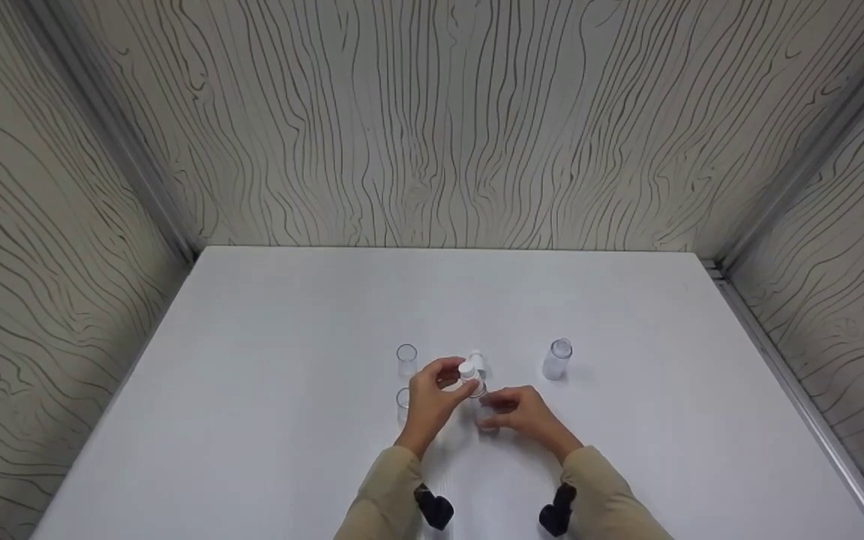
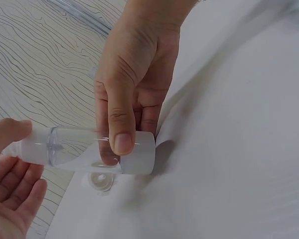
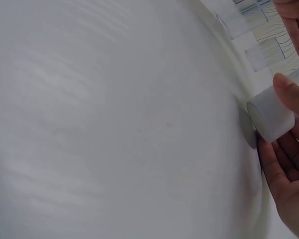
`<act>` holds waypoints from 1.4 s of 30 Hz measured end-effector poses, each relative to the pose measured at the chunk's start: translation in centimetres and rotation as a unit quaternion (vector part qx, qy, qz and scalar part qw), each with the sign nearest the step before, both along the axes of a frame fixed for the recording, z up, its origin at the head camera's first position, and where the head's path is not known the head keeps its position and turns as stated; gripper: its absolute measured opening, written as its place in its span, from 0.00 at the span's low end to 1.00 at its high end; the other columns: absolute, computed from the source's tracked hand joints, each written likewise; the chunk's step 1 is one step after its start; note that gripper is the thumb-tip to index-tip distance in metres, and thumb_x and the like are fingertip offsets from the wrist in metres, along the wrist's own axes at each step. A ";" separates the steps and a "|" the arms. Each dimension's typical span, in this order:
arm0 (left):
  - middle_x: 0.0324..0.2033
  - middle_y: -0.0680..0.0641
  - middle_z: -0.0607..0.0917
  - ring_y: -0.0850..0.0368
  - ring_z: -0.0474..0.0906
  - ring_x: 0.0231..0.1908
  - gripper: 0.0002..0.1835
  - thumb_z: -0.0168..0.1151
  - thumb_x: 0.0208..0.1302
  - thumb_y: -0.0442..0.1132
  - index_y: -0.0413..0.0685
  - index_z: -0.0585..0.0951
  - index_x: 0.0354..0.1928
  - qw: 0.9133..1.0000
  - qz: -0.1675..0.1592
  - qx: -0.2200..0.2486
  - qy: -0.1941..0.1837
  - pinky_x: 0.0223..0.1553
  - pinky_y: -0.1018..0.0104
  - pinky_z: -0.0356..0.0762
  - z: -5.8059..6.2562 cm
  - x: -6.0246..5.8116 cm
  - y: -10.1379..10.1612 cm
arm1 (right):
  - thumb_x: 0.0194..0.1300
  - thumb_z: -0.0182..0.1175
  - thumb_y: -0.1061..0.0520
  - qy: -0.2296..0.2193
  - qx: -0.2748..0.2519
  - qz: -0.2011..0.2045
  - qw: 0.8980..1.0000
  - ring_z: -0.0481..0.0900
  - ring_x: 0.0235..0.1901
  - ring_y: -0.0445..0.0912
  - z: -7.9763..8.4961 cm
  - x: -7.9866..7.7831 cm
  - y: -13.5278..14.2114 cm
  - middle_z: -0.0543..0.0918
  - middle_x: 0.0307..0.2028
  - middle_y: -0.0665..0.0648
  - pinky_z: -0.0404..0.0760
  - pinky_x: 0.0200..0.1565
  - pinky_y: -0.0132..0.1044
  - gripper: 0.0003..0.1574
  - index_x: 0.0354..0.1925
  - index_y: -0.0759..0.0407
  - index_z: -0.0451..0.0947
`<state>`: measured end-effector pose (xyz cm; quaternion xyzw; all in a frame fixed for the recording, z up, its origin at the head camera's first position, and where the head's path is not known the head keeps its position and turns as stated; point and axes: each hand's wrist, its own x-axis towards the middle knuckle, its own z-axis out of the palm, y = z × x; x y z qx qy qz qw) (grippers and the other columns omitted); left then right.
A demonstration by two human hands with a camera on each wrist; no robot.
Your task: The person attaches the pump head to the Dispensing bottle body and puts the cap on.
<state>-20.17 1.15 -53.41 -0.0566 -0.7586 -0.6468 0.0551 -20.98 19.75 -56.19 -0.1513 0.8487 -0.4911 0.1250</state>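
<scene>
A clear cylindrical pump bottle [image 2: 79,149] with a white base [image 3: 271,114] is held between both hands. In the head view my left hand [image 1: 432,396] pinches its white pump top [image 1: 468,370] between thumb and fingers. My right hand [image 1: 528,414] grips the lower end; the left wrist view shows the thumb pressed on the side and fingers behind. The pump top sits against the clear body's rim, though whether it is fully seated I cannot tell. Just behind the hands is another small white pump piece [image 1: 477,358], partly hidden.
Two clear open cylinders, a far one [image 1: 406,361] and a near one [image 1: 403,400], stand left of the hands. To the right is another clear bottle [image 1: 556,361]. All are on a white table [image 1: 289,337] bounded by wood-patterned panels [image 1: 417,135].
</scene>
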 end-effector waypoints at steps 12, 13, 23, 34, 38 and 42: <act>0.52 0.31 0.82 0.42 0.82 0.53 0.22 0.64 0.57 0.29 0.30 0.76 0.55 0.999 -0.042 0.026 0.011 0.59 0.60 0.81 0.2 0.0 0.1 | 0.52 0.72 0.56 -0.011 0.001 0.004 1.000 0.85 0.45 0.48 0.0 0.1 0.4 0.87 0.45 0.66 0.81 0.44 0.22 0.26 0.48 0.67 0.82; 0.52 0.31 0.82 0.42 0.82 0.53 0.23 0.64 0.57 0.29 0.30 0.76 0.55 0.999 -0.042 0.027 0.011 0.59 0.60 0.80 0.1 0.0 0.1 | 0.52 0.72 0.55 -0.010 0.003 0.004 1.000 0.85 0.45 0.48 0.0 0.1 0.4 0.87 0.45 0.66 0.82 0.44 0.22 0.26 0.48 0.67 0.82; 0.48 0.38 0.85 0.47 0.84 0.49 0.25 0.72 0.53 0.38 0.35 0.78 0.53 1.000 -0.006 0.006 -0.005 0.56 0.63 0.83 -0.3 0.3 0.3 | 0.52 0.72 0.54 -0.024 -0.009 -0.010 1.000 0.84 0.46 0.50 -0.2 0.1 0.3 0.86 0.46 0.66 0.80 0.44 0.20 0.26 0.48 0.66 0.82; 0.41 0.44 0.87 0.55 0.85 0.42 0.19 0.75 0.49 0.39 0.42 0.82 0.44 0.998 0.056 -0.004 -0.004 0.50 0.62 0.85 -0.2 0.4 0.7 | 0.52 0.72 0.54 -0.016 -0.006 -0.010 1.000 0.84 0.45 0.50 -0.4 0.1 0.2 0.87 0.45 0.65 0.81 0.44 0.22 0.25 0.48 0.65 0.83; 0.39 0.44 0.87 0.55 0.85 0.41 0.18 0.75 0.49 0.39 0.41 0.82 0.42 0.998 0.060 -0.008 0.002 0.48 0.63 0.86 -0.3 0.4 0.8 | 0.53 0.72 0.55 -0.012 -0.007 -0.011 1.000 0.84 0.47 0.54 -0.3 0.2 0.2 0.87 0.46 0.65 0.81 0.45 0.23 0.25 0.48 0.65 0.82; 0.39 0.44 0.88 0.55 0.85 0.41 0.18 0.75 0.49 0.39 0.41 0.82 0.42 0.998 0.057 -0.008 0.000 0.49 0.65 0.86 -0.3 0.4 0.8 | 0.55 0.70 0.58 -0.011 0.002 -0.014 1.000 0.84 0.48 0.58 0.3 0.5 -0.1 0.86 0.46 0.67 0.84 0.49 0.30 0.23 0.49 0.67 0.81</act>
